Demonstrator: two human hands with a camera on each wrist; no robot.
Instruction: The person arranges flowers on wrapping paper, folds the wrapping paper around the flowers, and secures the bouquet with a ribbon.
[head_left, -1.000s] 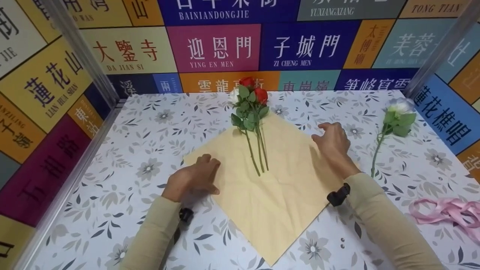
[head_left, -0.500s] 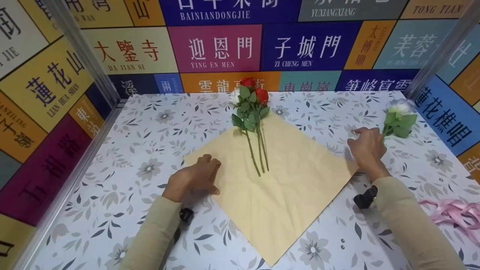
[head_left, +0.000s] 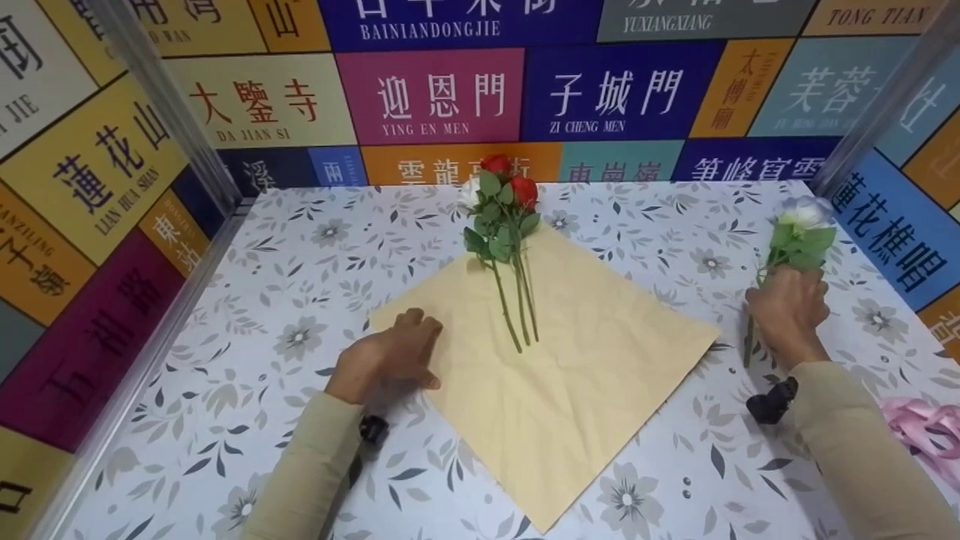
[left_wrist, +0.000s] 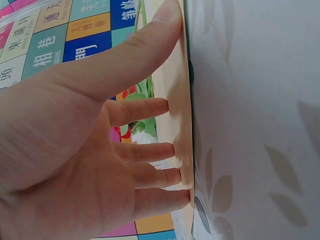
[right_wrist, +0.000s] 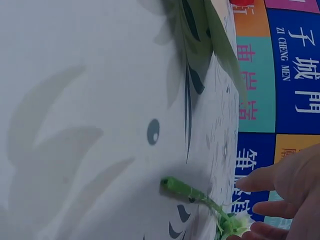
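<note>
My left hand (head_left: 386, 356) rests its fingertips on the left part of the yellow wrapping paper (head_left: 600, 367), fingers spread in the left wrist view. Two red roses and one white rose (head_left: 501, 217) lie across the paper's top corner, stems pointing toward me. Off to the right, a pale white-blue rose (head_left: 802, 225) lies on the table. My right hand (head_left: 791, 307) is over its stem, just below the leaves. In the right wrist view, the green stem (right_wrist: 185, 189) runs toward the hand, whose fingers stand apart; no grip shows.
A pink ribbon (head_left: 926, 431) lies loosely bunched at the right edge of the table. White cloth with grey flowers and leaves covers the table (head_left: 292, 442). Colourful panels with printed characters (head_left: 439, 97) stand behind it and at both sides.
My right hand has moved right, from above the paper's right side to the pale rose's stem. The left hand, the paper and the bunch of roses have stayed still.
</note>
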